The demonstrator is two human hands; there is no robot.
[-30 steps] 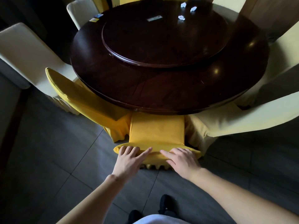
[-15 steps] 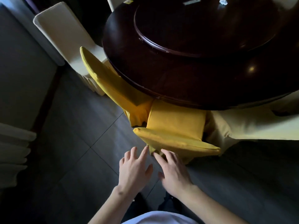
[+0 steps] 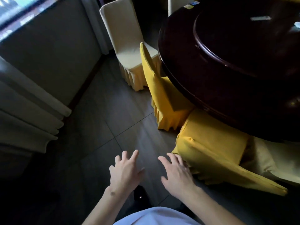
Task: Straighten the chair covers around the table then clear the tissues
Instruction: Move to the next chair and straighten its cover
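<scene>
While both hands hang spread and empty, left hand (image 3: 125, 172) over floor, right hand (image 3: 177, 173) just beside near yellow chair cover (image 3: 211, 153), tissues sit out of view on tabletop (image 3: 219, 75). Risk: you skip wrinkles in dim light w/o checking far chairs.

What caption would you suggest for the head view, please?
Both open hands, left hand and right hand, beside a yellow-covered chair at the dark round table.

Dark tiled floor (image 3: 100, 127), pale curtains (image 3: 27, 114), bright window (image 3: 14, 7) upper left.
</scene>
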